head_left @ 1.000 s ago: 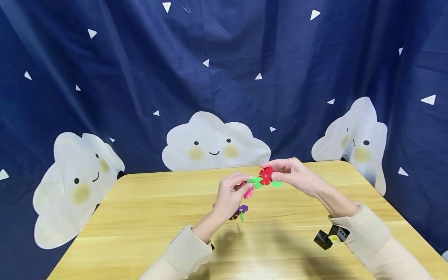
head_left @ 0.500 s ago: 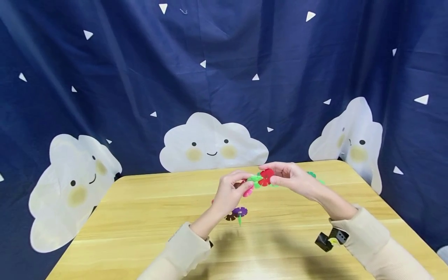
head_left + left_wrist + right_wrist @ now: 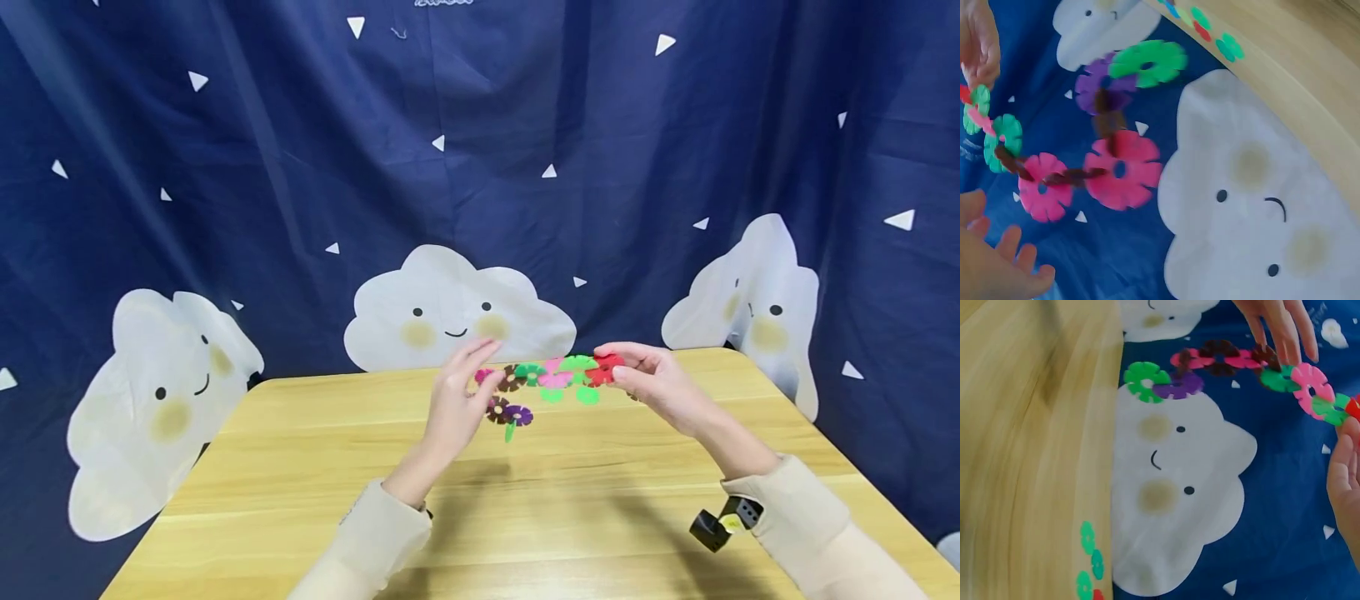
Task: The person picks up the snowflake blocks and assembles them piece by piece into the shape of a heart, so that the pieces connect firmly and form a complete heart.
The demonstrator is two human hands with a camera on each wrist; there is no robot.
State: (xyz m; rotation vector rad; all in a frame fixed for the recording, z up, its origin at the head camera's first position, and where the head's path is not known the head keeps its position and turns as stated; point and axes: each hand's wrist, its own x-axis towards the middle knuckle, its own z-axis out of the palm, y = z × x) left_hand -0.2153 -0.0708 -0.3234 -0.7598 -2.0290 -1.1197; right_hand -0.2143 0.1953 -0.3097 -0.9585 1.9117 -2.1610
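A chain of slotted flower-shaped plastic discs, in pink, brown, green and purple, hangs in the air over the table. At its right end is a red disc (image 3: 602, 372), which my right hand (image 3: 669, 390) pinches between thumb and fingers. My left hand (image 3: 452, 402) is beside the chain's left part, its fingers spread and apart from the discs in the left wrist view. Below that hand the chain bends down through a pink disc (image 3: 1124, 170) and a purple disc (image 3: 519, 415) to a green disc (image 3: 1149, 63) at the loose end.
More linked discs lie on the wooden table (image 3: 315, 483), among them a green disc (image 3: 1230, 47) and a red disc (image 3: 1202, 31). A dark blue curtain (image 3: 480, 192) with white clouds hangs behind the table's far edge.
My left hand has let go of the chain and moved left. My right hand has moved right with the red disc, and the chain now stretches out between the hands.
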